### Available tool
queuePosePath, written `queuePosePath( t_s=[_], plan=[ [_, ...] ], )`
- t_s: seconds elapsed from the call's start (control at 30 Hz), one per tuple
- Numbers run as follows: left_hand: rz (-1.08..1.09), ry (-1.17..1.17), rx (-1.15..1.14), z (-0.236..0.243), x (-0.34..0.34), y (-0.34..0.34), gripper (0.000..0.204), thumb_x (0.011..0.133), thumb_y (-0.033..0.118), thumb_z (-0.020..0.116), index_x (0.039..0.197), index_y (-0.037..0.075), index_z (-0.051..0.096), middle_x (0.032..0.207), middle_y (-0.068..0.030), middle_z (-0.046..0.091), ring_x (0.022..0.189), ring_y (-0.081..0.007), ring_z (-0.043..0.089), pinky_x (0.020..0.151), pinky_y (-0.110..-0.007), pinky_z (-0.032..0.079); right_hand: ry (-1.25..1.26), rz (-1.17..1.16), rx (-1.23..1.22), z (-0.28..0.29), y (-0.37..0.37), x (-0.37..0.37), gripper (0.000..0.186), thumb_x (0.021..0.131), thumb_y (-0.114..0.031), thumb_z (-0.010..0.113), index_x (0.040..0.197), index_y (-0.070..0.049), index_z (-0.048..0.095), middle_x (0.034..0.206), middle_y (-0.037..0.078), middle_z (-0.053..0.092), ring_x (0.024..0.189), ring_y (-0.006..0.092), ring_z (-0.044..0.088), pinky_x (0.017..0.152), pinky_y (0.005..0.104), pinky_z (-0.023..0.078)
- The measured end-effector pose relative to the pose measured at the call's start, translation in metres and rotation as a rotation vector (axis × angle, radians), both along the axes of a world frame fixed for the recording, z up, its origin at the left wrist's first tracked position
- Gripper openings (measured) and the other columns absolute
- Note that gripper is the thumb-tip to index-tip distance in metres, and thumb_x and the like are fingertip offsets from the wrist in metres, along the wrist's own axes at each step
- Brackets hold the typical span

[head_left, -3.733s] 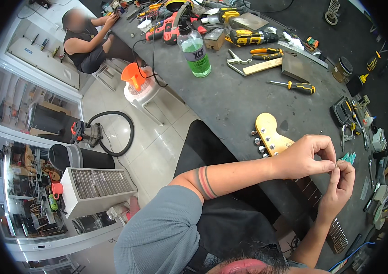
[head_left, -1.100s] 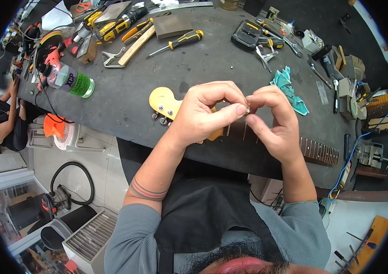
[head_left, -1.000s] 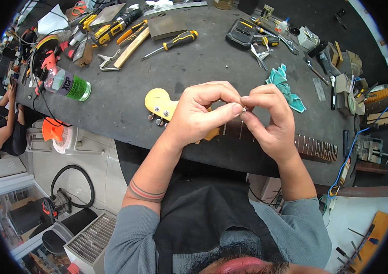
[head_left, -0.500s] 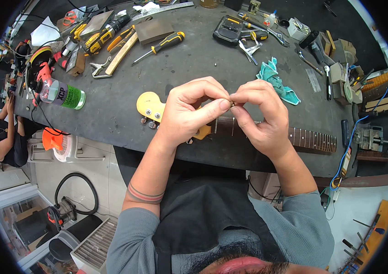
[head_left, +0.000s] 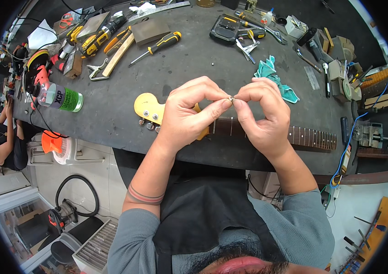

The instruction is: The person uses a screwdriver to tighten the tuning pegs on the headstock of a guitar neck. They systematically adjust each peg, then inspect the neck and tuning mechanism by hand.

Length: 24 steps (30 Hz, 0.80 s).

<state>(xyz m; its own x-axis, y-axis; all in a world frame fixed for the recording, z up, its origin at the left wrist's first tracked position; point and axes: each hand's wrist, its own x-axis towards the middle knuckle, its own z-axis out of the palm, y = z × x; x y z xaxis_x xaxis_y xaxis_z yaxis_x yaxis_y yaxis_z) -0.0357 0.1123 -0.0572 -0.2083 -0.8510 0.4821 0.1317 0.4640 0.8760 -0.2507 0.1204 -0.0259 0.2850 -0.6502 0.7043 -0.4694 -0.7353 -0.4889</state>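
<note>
Thumb and index finger of my left hand [head_left: 184, 114] pinch a tiny shiny metal part [head_left: 231, 98]. From the other side, the thumb and index fingertips of my right hand [head_left: 267, 114] meet at the same part. It is too small for me to make out its exact kind. Beneath both hands a guitar neck [head_left: 312, 137] lies across the bench, with a dark fretted fingerboard. Its pale yellow headstock [head_left: 146, 101], fitted with metal tuners, shows to the left of my left hand. My hands hide the part of the neck around the nut.
A screwdriver [head_left: 161, 46], a wooden strip [head_left: 119, 55] and a cordless drill [head_left: 98, 40] lie at the far left. A bottle with a green label [head_left: 66, 98] stands nearer. Beyond my right hand are a teal cloth [head_left: 274, 77] and a black case [head_left: 225, 29]. Another person [head_left: 4, 141] sits at the left.
My fingertips have shifted slightly around the tiny metal part, raising it a little and showing more of its shiny surface. Both hands stay above the neck.
</note>
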Motion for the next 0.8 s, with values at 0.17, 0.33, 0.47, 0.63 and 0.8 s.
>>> queuePosePath(
  t_s=[0.17,0.33,0.47,0.63,0.8],
  plan=[
    [0.065,-0.07,-0.045,0.001,-0.002,0.001,0.003,0.095,-0.001,0.086,0.098,-0.001,0.084,0.094,-0.0105,0.079,0.086,-0.0172,0.072,0.077,-0.032,0.054,0.059,-0.051,-0.059,0.0,0.0,0.003,0.019,0.085,0.003,0.08,0.093,-0.007,0.066,0.086,0.004,0.071,0.084,0.026,0.072,0.103,0.051,0.055],
    [0.071,-0.085,-0.048,0.002,-0.003,0.001,0.001,0.096,-0.001,0.084,0.097,-0.002,0.083,0.094,-0.0112,0.08,0.087,-0.0184,0.074,0.078,-0.032,0.056,0.093,-0.024,0.004,0.005,-0.007,-0.008,0.009,0.09,-0.004,0.07,0.091,-0.006,0.061,0.077,0.007,0.063,0.075,0.0337,0.065,0.098,0.0506,0.052],
    [-0.005,-0.052,-0.046,-0.002,0.003,-0.001,0.002,0.099,-0.001,0.079,0.099,-0.002,0.081,0.098,-0.0126,0.08,0.09,-0.0185,0.073,0.081,-0.032,0.057,0.311,-0.182,0.12,0.003,-0.017,-0.017,0.008,0.099,-0.009,0.067,0.093,-0.005,0.063,0.075,0.011,0.064,0.081,0.0354,0.067,0.099,0.0488,0.052],
    [-0.124,0.107,0.137,0.001,0.002,0.002,0.006,0.102,0.004,0.08,0.102,-0.002,0.08,0.098,-0.0092,0.078,0.092,-0.0164,0.073,0.084,-0.032,0.057,-0.001,0.042,0.308,0.002,-0.014,-0.011,0.014,0.099,-0.009,0.079,0.111,-0.006,0.073,0.097,0.009,0.072,0.089,0.0279,0.072,0.101,0.0432,0.052],
    [-0.224,0.214,0.247,0.001,0.005,0.002,0.01,0.105,0.005,0.08,0.108,-0.004,0.082,0.104,-0.0092,0.079,0.096,-0.0143,0.072,0.085,-0.03,0.057,-0.08,0.256,0.216,0.008,-0.005,0.0,0.034,0.09,0.0,0.087,0.12,-0.009,0.075,0.109,0.006,0.072,0.093,0.0205,0.072,0.1,0.0395,0.051]
  ],
)
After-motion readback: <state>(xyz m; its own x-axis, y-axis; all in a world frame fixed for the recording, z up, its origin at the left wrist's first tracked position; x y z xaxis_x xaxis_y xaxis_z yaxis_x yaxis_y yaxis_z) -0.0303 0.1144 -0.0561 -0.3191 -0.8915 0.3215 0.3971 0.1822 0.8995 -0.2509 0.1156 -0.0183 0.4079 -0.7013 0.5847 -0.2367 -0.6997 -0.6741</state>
